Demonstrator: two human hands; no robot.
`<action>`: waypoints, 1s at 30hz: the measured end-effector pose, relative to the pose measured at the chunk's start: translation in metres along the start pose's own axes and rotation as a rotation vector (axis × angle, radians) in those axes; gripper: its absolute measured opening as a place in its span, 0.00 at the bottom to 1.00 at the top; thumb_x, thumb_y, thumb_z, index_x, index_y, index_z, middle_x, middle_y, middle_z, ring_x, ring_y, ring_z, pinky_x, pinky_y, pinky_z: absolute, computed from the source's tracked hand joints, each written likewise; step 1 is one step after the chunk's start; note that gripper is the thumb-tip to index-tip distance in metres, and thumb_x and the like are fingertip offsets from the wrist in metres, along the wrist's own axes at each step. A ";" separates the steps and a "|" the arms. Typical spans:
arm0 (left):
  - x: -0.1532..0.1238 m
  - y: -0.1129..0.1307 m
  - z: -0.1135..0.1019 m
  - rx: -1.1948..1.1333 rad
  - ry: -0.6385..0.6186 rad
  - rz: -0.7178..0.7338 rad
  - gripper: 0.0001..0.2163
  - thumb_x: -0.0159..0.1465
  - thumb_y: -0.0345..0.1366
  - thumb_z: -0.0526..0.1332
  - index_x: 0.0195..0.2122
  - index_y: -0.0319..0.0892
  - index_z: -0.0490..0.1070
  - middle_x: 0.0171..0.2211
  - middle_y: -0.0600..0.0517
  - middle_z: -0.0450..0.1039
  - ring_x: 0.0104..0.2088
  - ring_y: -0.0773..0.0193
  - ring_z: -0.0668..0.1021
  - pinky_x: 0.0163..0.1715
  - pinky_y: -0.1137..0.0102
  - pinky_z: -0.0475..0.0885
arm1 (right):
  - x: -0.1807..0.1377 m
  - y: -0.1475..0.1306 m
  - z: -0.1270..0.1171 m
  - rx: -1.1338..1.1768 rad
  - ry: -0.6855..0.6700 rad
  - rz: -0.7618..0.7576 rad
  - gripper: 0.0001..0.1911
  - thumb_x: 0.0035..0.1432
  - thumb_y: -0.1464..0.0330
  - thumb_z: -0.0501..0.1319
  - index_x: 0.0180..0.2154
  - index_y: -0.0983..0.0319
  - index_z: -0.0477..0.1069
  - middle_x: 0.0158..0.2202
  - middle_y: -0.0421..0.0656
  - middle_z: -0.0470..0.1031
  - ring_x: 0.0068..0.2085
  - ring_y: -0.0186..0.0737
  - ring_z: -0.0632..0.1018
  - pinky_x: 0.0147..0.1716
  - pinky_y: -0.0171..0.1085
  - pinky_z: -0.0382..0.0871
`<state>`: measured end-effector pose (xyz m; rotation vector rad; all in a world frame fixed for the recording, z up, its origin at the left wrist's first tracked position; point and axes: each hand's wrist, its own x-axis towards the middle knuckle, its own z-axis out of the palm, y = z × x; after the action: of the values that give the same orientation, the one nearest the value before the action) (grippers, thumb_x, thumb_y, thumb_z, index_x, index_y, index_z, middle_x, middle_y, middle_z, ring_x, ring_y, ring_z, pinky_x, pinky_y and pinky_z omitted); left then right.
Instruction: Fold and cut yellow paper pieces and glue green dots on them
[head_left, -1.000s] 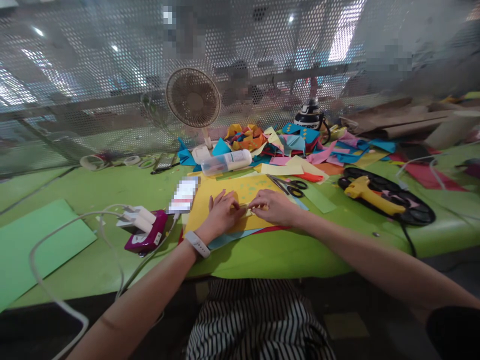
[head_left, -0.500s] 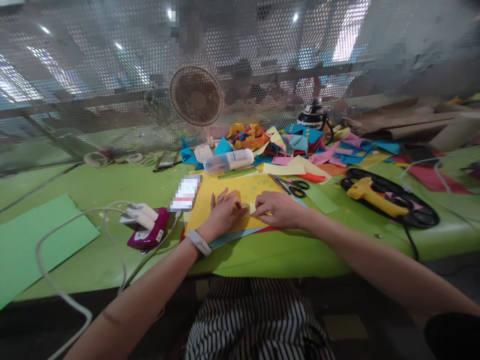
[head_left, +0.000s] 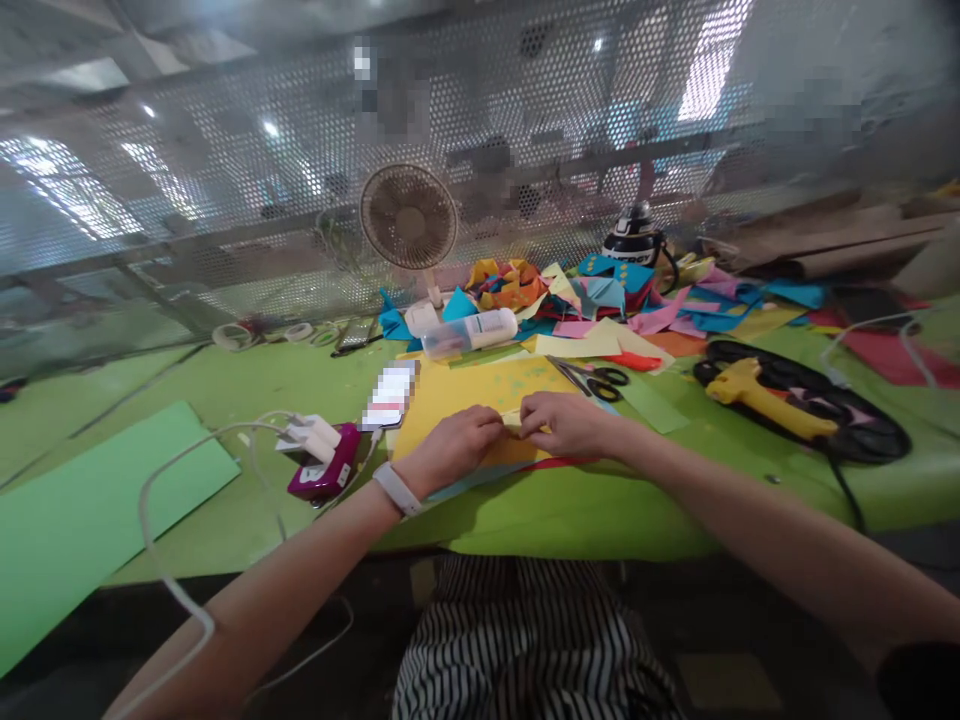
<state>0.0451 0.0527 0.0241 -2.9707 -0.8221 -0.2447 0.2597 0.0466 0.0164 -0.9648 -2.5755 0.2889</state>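
Observation:
My left hand [head_left: 461, 443] and my right hand [head_left: 564, 424] meet over a yellow paper sheet [head_left: 450, 392] near the table's front edge. Between their fingertips is a small pale yellow piece of paper [head_left: 512, 420], pinched from both sides and mostly hidden by the fingers. Both hands are closed. Blue and red sheets peek out below the yellow one. Black-handled scissors [head_left: 600, 382] lie just beyond my right hand. A phone [head_left: 390, 395] with a lit screen rests beyond my left wrist.
A purple power adapter [head_left: 324, 468] with white plugs and cables sits left, beside a green sheet [head_left: 120, 500]. A yellow glue gun [head_left: 772, 398] lies on a black tray at right. Behind are a clear bottle [head_left: 469, 333], a fan [head_left: 409, 217] and heaped paper scraps [head_left: 517, 285].
My left hand's fingers, spread before, have drawn together onto the pale paper. Both hands now lift and pinch it. The whole view has shifted slightly.

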 end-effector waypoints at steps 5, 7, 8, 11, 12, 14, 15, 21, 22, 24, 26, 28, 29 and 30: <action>-0.012 -0.006 0.002 0.093 -0.055 0.107 0.12 0.65 0.32 0.49 0.48 0.43 0.66 0.46 0.48 0.69 0.44 0.61 0.72 0.40 0.67 0.69 | 0.002 0.004 0.000 0.036 0.003 0.012 0.12 0.49 0.75 0.57 0.33 0.59 0.78 0.31 0.41 0.73 0.33 0.35 0.72 0.32 0.32 0.60; -0.014 -0.005 0.002 0.138 -0.057 0.157 0.12 0.66 0.33 0.49 0.48 0.42 0.65 0.46 0.47 0.69 0.44 0.60 0.72 0.41 0.66 0.69 | 0.003 0.005 0.001 0.050 0.004 0.018 0.13 0.49 0.75 0.57 0.33 0.59 0.78 0.31 0.40 0.73 0.33 0.34 0.72 0.32 0.31 0.60; -0.014 -0.004 0.002 0.159 -0.054 0.171 0.12 0.66 0.32 0.49 0.48 0.41 0.65 0.46 0.46 0.69 0.44 0.60 0.72 0.41 0.66 0.69 | 0.003 0.006 0.001 0.055 0.005 0.022 0.13 0.49 0.75 0.57 0.33 0.59 0.78 0.31 0.40 0.73 0.33 0.34 0.72 0.32 0.31 0.61; -0.013 0.003 0.002 0.218 -0.060 0.185 0.11 0.66 0.31 0.48 0.47 0.39 0.64 0.45 0.45 0.69 0.43 0.60 0.72 0.40 0.65 0.69 | 0.004 0.006 0.003 0.068 0.007 0.031 0.13 0.48 0.76 0.57 0.33 0.59 0.78 0.31 0.40 0.73 0.32 0.34 0.72 0.32 0.31 0.61; -0.013 0.005 0.002 0.238 -0.067 0.182 0.11 0.66 0.31 0.48 0.47 0.38 0.65 0.46 0.44 0.68 0.42 0.59 0.72 0.39 0.65 0.70 | 0.004 0.007 0.003 0.072 0.008 0.032 0.13 0.48 0.76 0.57 0.32 0.59 0.78 0.31 0.40 0.73 0.32 0.34 0.72 0.33 0.31 0.61; -0.013 0.007 0.001 0.264 -0.088 0.178 0.11 0.66 0.31 0.48 0.47 0.38 0.64 0.47 0.44 0.68 0.42 0.59 0.72 0.39 0.65 0.70 | 0.004 0.007 0.004 0.077 0.009 0.034 0.13 0.49 0.76 0.57 0.33 0.58 0.78 0.31 0.40 0.73 0.33 0.34 0.72 0.33 0.31 0.61; -0.014 0.008 0.000 0.268 -0.101 0.174 0.12 0.66 0.31 0.47 0.47 0.38 0.64 0.48 0.44 0.67 0.43 0.58 0.72 0.39 0.65 0.70 | 0.004 0.007 0.004 0.080 0.009 0.035 0.13 0.49 0.76 0.57 0.33 0.58 0.78 0.31 0.40 0.73 0.33 0.34 0.72 0.33 0.31 0.61; -0.028 0.007 -0.014 0.156 -0.158 0.140 0.14 0.64 0.28 0.47 0.50 0.40 0.63 0.49 0.44 0.68 0.47 0.58 0.71 0.44 0.64 0.68 | 0.003 0.006 0.003 0.097 0.011 0.039 0.11 0.50 0.74 0.57 0.33 0.58 0.78 0.31 0.41 0.73 0.34 0.35 0.73 0.33 0.32 0.61; -0.031 0.007 -0.018 0.118 -0.161 0.127 0.14 0.63 0.27 0.48 0.49 0.40 0.63 0.48 0.44 0.68 0.47 0.58 0.71 0.44 0.64 0.68 | 0.003 0.006 0.003 0.101 0.013 0.038 0.11 0.50 0.74 0.58 0.33 0.58 0.78 0.31 0.41 0.74 0.34 0.35 0.73 0.34 0.32 0.62; -0.036 0.008 -0.025 0.034 -0.150 0.079 0.13 0.62 0.27 0.50 0.46 0.40 0.67 0.46 0.44 0.70 0.46 0.58 0.72 0.44 0.65 0.67 | 0.003 0.006 0.003 0.109 0.017 0.036 0.11 0.50 0.74 0.58 0.32 0.58 0.78 0.31 0.41 0.74 0.33 0.35 0.73 0.34 0.32 0.62; -0.035 0.011 -0.030 -0.061 -0.089 -0.037 0.10 0.60 0.31 0.52 0.40 0.40 0.69 0.41 0.45 0.72 0.41 0.60 0.74 0.40 0.67 0.68 | 0.003 0.006 0.004 0.116 0.023 0.032 0.11 0.50 0.74 0.58 0.32 0.58 0.78 0.31 0.41 0.73 0.33 0.35 0.73 0.34 0.32 0.61; -0.029 0.014 -0.030 -0.174 -0.012 -0.246 0.09 0.59 0.37 0.55 0.36 0.40 0.70 0.33 0.47 0.74 0.32 0.62 0.76 0.31 0.70 0.69 | 0.003 0.007 0.004 0.120 0.029 0.031 0.12 0.49 0.74 0.58 0.32 0.58 0.78 0.31 0.41 0.73 0.33 0.35 0.73 0.34 0.32 0.61; -0.023 0.015 -0.029 -0.245 -0.005 -0.367 0.11 0.59 0.41 0.55 0.35 0.40 0.69 0.27 0.49 0.74 0.27 0.64 0.75 0.26 0.71 0.68 | 0.003 0.008 0.005 0.121 0.031 0.031 0.12 0.49 0.74 0.58 0.32 0.58 0.78 0.31 0.41 0.73 0.33 0.35 0.73 0.34 0.32 0.61; -0.017 0.015 -0.027 -0.341 -0.026 -0.485 0.13 0.59 0.45 0.55 0.33 0.39 0.69 0.22 0.51 0.73 0.21 0.65 0.74 0.22 0.73 0.66 | 0.003 0.009 0.006 0.122 0.032 0.031 0.12 0.49 0.74 0.58 0.33 0.59 0.78 0.31 0.41 0.73 0.33 0.35 0.73 0.34 0.32 0.61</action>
<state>0.0350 0.0288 0.0474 -3.0173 -1.6515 -0.3995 0.2604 0.0547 0.0095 -0.9581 -2.4839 0.4306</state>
